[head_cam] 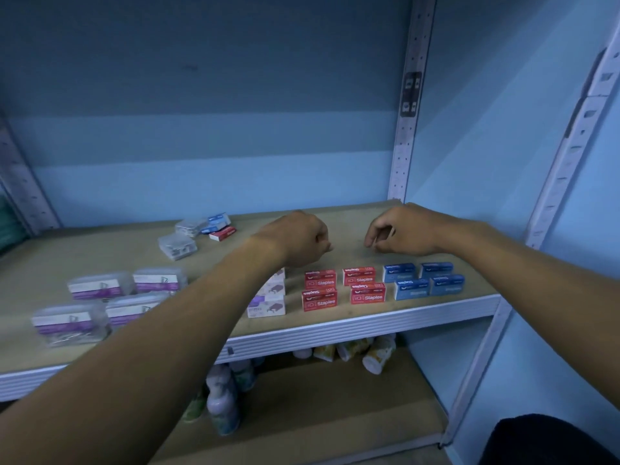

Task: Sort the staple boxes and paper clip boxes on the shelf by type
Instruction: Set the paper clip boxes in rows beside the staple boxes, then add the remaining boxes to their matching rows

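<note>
Colours on the tan fibreboard shelf point(352, 226) against a light blue wall point(201, 146).

We see four red cardboard staple boxes point(344, 288) with white lettering, four blue cardboard staple boxes point(423, 280) with white lettering, white cardboard boxes point(268, 297) with purple bands and a dark printed figure, clear plastic clip boxes point(110, 302) with white-and-purple labels, and at the back a small blue and red box pile point(219, 226). We note a white ribbed shelf edge point(369, 325) and pale grey perforated uprights point(407, 129).
</note>
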`<state>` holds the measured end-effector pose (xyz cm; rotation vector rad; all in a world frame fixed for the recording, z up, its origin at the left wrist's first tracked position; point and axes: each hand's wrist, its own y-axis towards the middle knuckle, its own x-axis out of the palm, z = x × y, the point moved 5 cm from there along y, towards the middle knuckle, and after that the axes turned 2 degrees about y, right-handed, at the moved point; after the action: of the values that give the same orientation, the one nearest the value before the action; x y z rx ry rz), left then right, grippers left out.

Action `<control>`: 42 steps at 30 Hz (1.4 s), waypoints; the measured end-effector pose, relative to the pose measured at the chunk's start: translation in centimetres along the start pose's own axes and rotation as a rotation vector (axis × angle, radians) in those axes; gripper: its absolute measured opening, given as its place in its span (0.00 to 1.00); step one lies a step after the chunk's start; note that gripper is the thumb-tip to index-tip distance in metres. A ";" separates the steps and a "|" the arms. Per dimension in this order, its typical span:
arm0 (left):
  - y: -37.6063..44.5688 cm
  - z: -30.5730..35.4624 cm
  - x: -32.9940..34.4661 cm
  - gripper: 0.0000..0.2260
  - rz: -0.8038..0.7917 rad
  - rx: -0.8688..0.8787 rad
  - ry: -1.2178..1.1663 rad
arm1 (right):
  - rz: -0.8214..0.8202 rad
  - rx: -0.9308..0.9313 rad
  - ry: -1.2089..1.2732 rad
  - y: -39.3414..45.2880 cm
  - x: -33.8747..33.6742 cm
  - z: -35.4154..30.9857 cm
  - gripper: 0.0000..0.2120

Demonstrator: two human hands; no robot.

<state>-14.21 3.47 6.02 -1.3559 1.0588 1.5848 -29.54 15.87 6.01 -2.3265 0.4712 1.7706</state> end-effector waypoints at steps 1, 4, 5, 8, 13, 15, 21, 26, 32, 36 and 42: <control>-0.4 -0.8 -0.1 0.15 0.002 -0.014 -0.002 | 0.000 -0.013 -0.010 0.5 0.2 -0.6 0.07; -1.5 -2.8 -0.4 0.13 0.013 -0.041 -0.016 | -0.020 -0.039 -0.003 1.8 1.0 -2.4 0.07; -1.8 -3.5 -0.4 0.12 0.020 -0.044 -0.019 | -0.022 -0.049 -0.010 2.2 1.3 -3.0 0.07; -2.4 -5.1 -0.4 0.11 0.030 -0.067 -0.015 | -0.047 -0.078 -0.009 3.4 2.0 -4.4 0.08; -2.8 -8.4 0.0 0.13 -0.007 -0.173 -0.001 | -0.087 -0.085 -0.027 5.3 3.0 -6.0 0.10; -2.5 -9.9 0.3 0.13 -0.034 -0.211 0.009 | -0.110 -0.077 -0.018 6.3 3.4 -6.5 0.10; -1.0 -14.1 1.0 0.14 -0.051 -0.238 0.044 | -0.144 -0.121 -0.041 9.7 4.6 -7.4 0.15; 0.7 -16.9 1.7 0.17 -0.053 -0.243 0.049 | -0.154 -0.193 -0.064 12.6 5.7 -7.9 0.21; 2.5 -19.0 2.6 0.15 -0.116 -0.247 0.128 | -0.164 -0.197 -0.003 15.6 7.3 -8.6 0.22; 3.2 -20.0 2.8 0.15 -0.111 -0.250 0.148 | -0.159 -0.179 -0.010 17.1 7.7 -9.1 0.23; 3.5 -20.6 2.7 0.10 -0.080 -0.233 0.096 | -0.210 -0.206 -0.092 18.5 8.0 -9.9 0.26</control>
<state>-10.78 -16.94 1.99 -1.6237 0.8842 1.6358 -25.27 -5.74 1.90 -2.3110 0.0276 1.8894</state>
